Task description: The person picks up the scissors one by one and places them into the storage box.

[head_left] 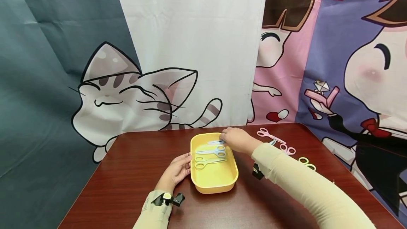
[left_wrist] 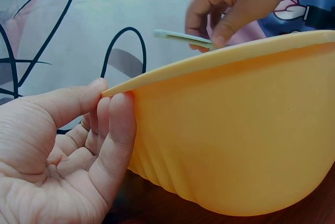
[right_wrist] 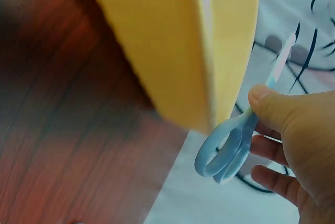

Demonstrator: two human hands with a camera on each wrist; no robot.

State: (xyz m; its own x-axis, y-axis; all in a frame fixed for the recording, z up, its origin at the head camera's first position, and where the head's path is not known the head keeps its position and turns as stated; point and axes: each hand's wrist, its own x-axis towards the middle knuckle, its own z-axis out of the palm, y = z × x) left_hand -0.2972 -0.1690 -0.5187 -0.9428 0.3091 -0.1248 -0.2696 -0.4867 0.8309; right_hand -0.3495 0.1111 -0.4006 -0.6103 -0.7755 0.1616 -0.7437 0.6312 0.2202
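So, left hand (head_left: 178, 169) grips yellow tray (head_left: 213, 181), right hand (head_left: 238, 139) pinches blue scissors (right_wrist: 244, 121)

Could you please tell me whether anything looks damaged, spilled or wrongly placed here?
I see no spill or damage. One small oddity: in the yellow tray, the yellow-green scissors point their handles left in the head view, opposite to the blue scissors lying beside them.

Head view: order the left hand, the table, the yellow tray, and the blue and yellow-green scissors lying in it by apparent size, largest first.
1. table
2. yellow tray
3. left hand
Blue scissors and yellow-green scissors look about alike, sharing last place.
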